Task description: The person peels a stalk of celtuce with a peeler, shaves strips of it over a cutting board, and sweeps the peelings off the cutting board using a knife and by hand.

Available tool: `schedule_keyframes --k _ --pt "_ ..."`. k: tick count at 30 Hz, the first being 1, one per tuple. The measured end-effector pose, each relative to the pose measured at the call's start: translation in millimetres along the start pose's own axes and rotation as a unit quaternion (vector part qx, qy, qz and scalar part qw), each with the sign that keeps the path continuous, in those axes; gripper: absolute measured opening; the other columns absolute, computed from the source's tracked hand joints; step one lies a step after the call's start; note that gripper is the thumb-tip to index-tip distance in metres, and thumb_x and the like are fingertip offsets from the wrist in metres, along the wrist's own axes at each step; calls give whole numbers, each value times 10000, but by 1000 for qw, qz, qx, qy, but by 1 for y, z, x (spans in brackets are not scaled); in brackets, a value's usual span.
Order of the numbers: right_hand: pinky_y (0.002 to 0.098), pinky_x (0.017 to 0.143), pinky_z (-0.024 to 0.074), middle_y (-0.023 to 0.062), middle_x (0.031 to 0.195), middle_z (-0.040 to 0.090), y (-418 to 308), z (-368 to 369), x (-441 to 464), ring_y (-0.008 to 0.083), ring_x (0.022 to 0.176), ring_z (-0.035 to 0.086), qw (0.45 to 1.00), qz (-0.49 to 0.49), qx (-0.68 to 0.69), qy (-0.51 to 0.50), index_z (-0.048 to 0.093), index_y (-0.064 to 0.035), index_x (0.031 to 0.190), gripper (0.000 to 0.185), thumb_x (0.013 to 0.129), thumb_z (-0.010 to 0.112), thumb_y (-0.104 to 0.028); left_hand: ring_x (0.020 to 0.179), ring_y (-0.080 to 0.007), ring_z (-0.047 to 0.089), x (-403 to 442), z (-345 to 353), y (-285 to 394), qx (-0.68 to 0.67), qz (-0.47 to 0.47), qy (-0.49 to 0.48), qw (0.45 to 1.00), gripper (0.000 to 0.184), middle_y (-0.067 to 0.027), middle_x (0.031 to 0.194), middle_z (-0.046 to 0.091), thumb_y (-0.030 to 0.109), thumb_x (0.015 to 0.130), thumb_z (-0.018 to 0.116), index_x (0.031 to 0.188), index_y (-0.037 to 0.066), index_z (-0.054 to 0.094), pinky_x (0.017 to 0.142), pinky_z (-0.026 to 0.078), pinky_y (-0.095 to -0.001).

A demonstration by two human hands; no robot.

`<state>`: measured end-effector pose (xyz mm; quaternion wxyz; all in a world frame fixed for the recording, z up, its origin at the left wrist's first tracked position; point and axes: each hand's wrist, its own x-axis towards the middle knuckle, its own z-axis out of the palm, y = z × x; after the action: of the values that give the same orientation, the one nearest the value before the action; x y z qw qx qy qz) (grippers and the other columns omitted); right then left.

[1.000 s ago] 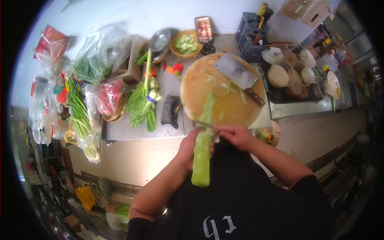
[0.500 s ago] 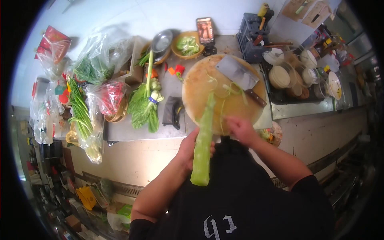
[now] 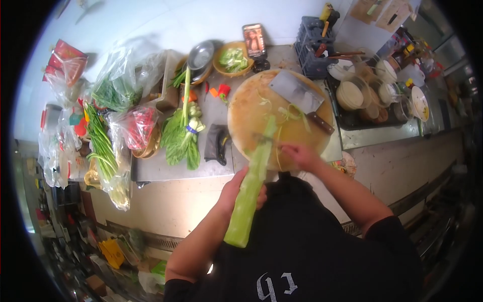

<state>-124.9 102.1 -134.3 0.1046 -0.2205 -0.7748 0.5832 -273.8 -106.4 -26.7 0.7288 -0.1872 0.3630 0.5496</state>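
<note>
My left hand (image 3: 232,190) is wrapped round the middle of a long, pale green celtuce stem (image 3: 246,196). The stem slants, its thick end low by my black shirt and its thin end over the round wooden chopping board (image 3: 246,100). Beside it, my right hand (image 3: 300,156) is closed on a peeler (image 3: 262,138), whose dark head lies against the upper stem; most of the handle is hidden in my fingers. Thin green peelings (image 3: 289,112) lie on the board near a cleaver (image 3: 297,90) with a brown handle. One strip hangs beside my right hand.
Left of the board lie leafy greens (image 3: 182,133), a dark folded item (image 3: 217,143) and red pepper pieces (image 3: 223,91). Bagged vegetables (image 3: 115,88) fill the far left. Behind stand a bowl of cut greens (image 3: 234,60) and a phone (image 3: 254,40). Bowls (image 3: 349,95) crowd a tray at right.
The celtuce stem has tilted, its thick end swinging left and its thin end right. The peeler head now shows against the stem. More peelings lie near the cleaver handle.
</note>
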Motion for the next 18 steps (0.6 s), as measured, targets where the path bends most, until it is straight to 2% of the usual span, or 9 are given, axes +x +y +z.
schedule_keyframes --k 2,4,7,8,10,12,14,16,18 --pt "299 813 512 123 1059 726 43 -16 17 197 926 694 997 55 -35 50 669 -82 1230 312 969 590 -232 572 -227 497 -5 -11 -2 7 -4 -13 1000 515 -121 744 543 539 1010 378 983 56 556 500 388 -319" --pt "305 807 512 127 1051 727 82 -32 26 206 922 696 993 74 -63 62 672 -82 1226 321 969 584 -253 600 -217 472 -4 -30 -2 -9 -33 -97 995 590 -116 805 532 594 1003 326 1301 120 514 488 381 -325" --pt "325 812 514 154 1030 721 86 -41 29 231 922 696 976 97 -126 148 673 -76 1212 331 964 582 -275 579 -226 483 -27 -22 7 -5 -29 -114 993 528 -122 766 550 588 994 376 1010 97 569 492 351 -312" --pt "337 811 516 174 1022 713 80 -41 25 244 924 697 968 124 -133 172 670 -69 1204 329 961 580 -272 579 -226 483 -33 -20 10 -5 -27 -113 993 528 -122 766 550 588 994 376 1010 97 569 492 351 -312" --pt "348 810 518 195 1015 705 69 -36 22 258 927 698 959 151 -142 193 668 -62 1196 327 959 579 -269 581 -237 490 -40 -18 14 -5 -8 -57 998 535 -120 766 553 604 987 380 1040 110 580 491 356 -317" --pt "356 779 522 205 980 694 63 -32 22 245 854 691 949 83 -206 224 642 -51 1215 336 961 567 -258 590 -238 505 -38 -19 15 13 0 -47 999 543 -116 770 562 603 982 398 1065 100 584 499 380 -322" --pt "363 775 524 208 991 692 54 -27 26 266 846 689 953 84 -186 225 635 -48 1219 335 963 558 -250 586 -204 467 -33 -17 13 79 16 28 996 631 -106 792 543 594 991 364 1396 120 455 496 383 -307" --pt "371 771 526 212 1001 690 25 -30 28 287 838 688 956 86 -167 227 628 -46 1222 333 964 548 -242 591 -199 467 -31 -18 10 82 14 19 996 619 -101 794 544 592 981 391 1379 124 469 502 383 -303" --pt "400 777 523 209 984 690 -14 -41 33 352 869 676 919 378 64 95 605 -56 1233 342 967 533 -257 595 -193 468 -29 -21 8 82 13 12 996 607 -96 796 544 589 972 417 1362 129 483 507 383 -299"
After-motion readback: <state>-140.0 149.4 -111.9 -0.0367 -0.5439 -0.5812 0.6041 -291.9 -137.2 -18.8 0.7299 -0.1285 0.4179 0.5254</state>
